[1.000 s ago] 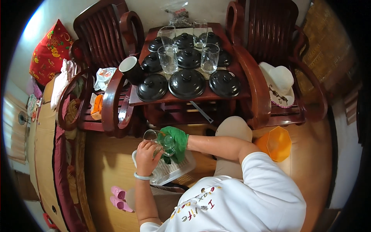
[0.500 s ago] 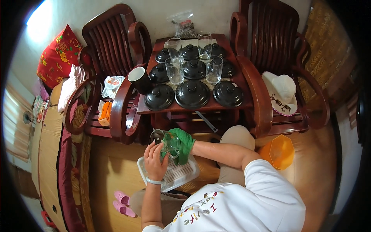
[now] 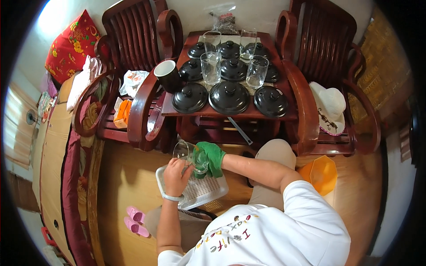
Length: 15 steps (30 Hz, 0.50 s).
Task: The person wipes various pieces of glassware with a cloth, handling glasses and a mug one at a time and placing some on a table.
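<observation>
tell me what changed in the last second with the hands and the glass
Very little. The left hand keeps its grip on the clear glass over the white tray, tipping it a bit further left. The right hand, wrapped in a green cloth, stays pressed against the glass. The black lids and the glasses on the wooden table are untouched.

surface: dark wooden side table (image 3: 230, 116) sitting between two armchairs | lying on it: black lids (image 3: 229, 97) at its front, clear glasses (image 3: 210, 67) standing behind them | black mug (image 3: 168, 75) resting at the table's left edge
</observation>
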Available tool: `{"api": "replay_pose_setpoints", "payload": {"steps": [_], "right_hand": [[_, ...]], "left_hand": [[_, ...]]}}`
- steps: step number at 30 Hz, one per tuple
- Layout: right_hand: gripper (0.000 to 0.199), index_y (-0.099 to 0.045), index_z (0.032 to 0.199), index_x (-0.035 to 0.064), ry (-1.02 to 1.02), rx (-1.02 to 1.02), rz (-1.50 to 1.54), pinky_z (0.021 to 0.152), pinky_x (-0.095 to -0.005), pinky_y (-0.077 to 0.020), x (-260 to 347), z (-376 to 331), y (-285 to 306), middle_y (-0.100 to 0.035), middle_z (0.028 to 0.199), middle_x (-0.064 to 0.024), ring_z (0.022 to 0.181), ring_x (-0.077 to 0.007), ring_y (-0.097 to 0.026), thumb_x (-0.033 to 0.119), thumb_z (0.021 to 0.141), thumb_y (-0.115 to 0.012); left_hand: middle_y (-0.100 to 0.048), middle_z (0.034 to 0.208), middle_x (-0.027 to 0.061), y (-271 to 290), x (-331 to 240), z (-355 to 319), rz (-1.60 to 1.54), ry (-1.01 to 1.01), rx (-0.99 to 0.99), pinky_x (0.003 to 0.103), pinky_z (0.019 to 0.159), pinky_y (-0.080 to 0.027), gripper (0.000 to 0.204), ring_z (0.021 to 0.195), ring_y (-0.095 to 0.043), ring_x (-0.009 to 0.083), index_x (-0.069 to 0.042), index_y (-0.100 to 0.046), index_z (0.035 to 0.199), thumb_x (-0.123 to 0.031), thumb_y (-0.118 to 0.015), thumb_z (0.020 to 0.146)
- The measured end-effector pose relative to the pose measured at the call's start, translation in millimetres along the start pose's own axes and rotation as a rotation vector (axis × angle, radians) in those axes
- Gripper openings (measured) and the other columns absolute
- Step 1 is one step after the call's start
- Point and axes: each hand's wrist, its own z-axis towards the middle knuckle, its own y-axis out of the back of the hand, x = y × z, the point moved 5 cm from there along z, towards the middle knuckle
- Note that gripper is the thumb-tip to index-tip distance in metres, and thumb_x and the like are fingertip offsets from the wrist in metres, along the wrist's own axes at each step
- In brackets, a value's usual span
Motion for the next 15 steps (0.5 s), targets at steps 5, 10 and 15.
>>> {"api": "replay_pose_setpoints", "payload": {"steps": [5,10,15], "right_hand": [[0.024,-0.066,0.078,0.0061,0.288,-0.182,-1.364,0.059,-0.0364,-0.0455,9,2,7,-0.063,0.073,-0.0106,0.063,-0.0155,-0.057,0.02,0.084,-0.047],[0.021,-0.065,0.073,0.0067,0.435,-0.061,-1.834,0.061,-0.0464,-0.0478,16,8,-12,-0.062,0.078,-0.0204,0.071,-0.0382,-0.061,0.023,0.076,-0.052],[0.013,-0.067,0.075,0.0052,0.317,0.184,-2.2,0.061,-0.0419,-0.0514,11,-5,-21,-0.065,0.076,-0.0162,0.07,-0.0322,-0.064,0.014,0.073,-0.058]], "left_hand": [[-0.059,0.073,0.0099,2,1,-1,0.063,-0.069,0.025,0.038,0.061,-0.045,0.015,0.069,-0.055,0.031,-0.005,-0.057,0.075,-0.01,-0.07,0.071],[-0.055,0.069,0.0091,4,39,-15,-0.053,0.188,-0.043,0.031,0.051,-0.046,0.015,0.06,-0.055,0.0233,-0.002,-0.055,0.073,-0.004,-0.07,0.071],[-0.058,0.068,0.0092,13,54,-15,0.04,0.342,-0.015,0.032,0.052,-0.044,0.014,0.06,-0.056,0.0231,-0.004,-0.058,0.074,-0.009,-0.07,0.07]]}}
